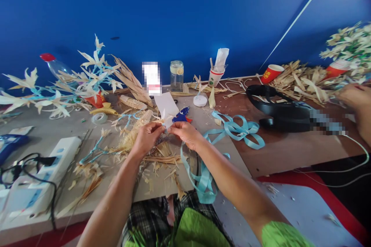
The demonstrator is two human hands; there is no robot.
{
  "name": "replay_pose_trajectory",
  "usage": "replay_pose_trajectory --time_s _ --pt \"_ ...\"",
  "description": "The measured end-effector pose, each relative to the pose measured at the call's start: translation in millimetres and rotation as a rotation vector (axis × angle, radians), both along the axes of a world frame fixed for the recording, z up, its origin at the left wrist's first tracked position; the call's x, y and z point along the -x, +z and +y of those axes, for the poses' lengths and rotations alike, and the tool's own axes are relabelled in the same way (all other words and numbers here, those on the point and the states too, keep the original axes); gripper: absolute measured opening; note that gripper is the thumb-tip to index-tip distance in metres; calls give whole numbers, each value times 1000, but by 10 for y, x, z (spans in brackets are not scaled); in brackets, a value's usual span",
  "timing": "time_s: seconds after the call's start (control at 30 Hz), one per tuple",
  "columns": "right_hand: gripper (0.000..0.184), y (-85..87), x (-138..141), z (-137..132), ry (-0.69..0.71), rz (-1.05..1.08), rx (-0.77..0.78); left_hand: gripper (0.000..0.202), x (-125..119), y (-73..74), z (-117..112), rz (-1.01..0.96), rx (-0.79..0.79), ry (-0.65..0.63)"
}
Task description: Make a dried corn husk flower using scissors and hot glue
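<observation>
Seated at a cluttered craft table, a person in a green top (285,237) and plaid trousers (147,220) works with both arms stretched forward, a loop of light blue ribbon (203,179) trailing from the table edge into the lap. The left hand (147,136) and right hand (187,133) meet at the middle of the grey tabletop (52,131), fingertips of both pressed together in a pinch on a small pale husk flower (164,119), held just above a litter of corn-husk scraps (162,156). To the left lies a white power strip (43,177) with a black cable plugged in. Just beyond the hands are a blue glue gun (181,115) and a white card (166,104); more ribbon (240,129) curls to the right beside a black strap (278,112). A finished branch of husk flowers (72,88) with blue-wrapped stems spreads at far left near a roll of tape (99,118). A glass jar (176,75), a paper cup (215,77) and a red cup (271,73) stand by the blue wall (185,7). Another person's hand (356,98) shows at the right edge.
</observation>
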State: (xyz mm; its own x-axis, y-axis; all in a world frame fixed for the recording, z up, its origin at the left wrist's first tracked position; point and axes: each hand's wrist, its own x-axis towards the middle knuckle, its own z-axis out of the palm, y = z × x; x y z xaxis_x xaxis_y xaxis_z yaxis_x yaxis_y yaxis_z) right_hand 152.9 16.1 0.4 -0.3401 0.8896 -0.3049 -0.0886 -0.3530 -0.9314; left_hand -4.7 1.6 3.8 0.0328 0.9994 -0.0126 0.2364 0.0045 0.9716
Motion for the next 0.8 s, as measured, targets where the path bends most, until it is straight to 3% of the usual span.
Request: replay_pose_trajectory --time_s 0.23,0.37,0.47,0.6,0.8 --pt "14 -28 62 -137 -67 -559 -576 23 22 -14 16 33 27 -10" --pt "16 -48 87 -215 -49 -829 -883 29 3 -36 10 -93 123 41" --pt "16 -70 105 -244 -52 -914 -1016 36 -31 -18 -4 -301 222 54" --pt "15 -87 113 -225 -90 -859 -1015 43 -70 18 -22 -531 342 0" --pt "14 -65 84 -156 -103 -495 -669 32 -76 36 -46 -739 266 -75"
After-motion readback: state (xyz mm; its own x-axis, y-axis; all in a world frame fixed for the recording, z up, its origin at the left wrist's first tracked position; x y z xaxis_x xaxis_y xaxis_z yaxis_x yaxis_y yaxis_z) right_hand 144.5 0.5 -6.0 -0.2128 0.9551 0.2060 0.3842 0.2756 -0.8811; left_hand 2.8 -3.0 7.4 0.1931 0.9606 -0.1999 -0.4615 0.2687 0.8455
